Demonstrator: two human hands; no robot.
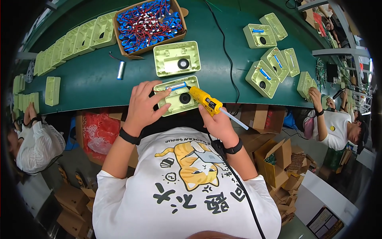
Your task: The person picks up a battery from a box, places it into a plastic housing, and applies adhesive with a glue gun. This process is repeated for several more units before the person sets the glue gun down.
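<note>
My right hand [218, 122] is closed around a yellow hot glue gun [205, 99], with a pale glue stick [235, 119] poking out of its back. The gun's dark nozzle touches or nearly touches the right end of a blue battery [176, 86]. That battery lies inside a light green plastic housing [163, 110] at the table's near edge, above a round black speaker [185, 98]. My left hand [146, 104] rests on the housing's left side, its fingers reaching to the battery's left end. Just beyond sits a second green housing [177, 48] with a round black part.
A cardboard box [148, 49] of wired blue batteries stands at the back, beside a row of green housings [85, 36]. One loose battery [120, 70] lies left. Several housings with batteries [262, 79] are at right, past a black cable [223, 44]. People work at both sides.
</note>
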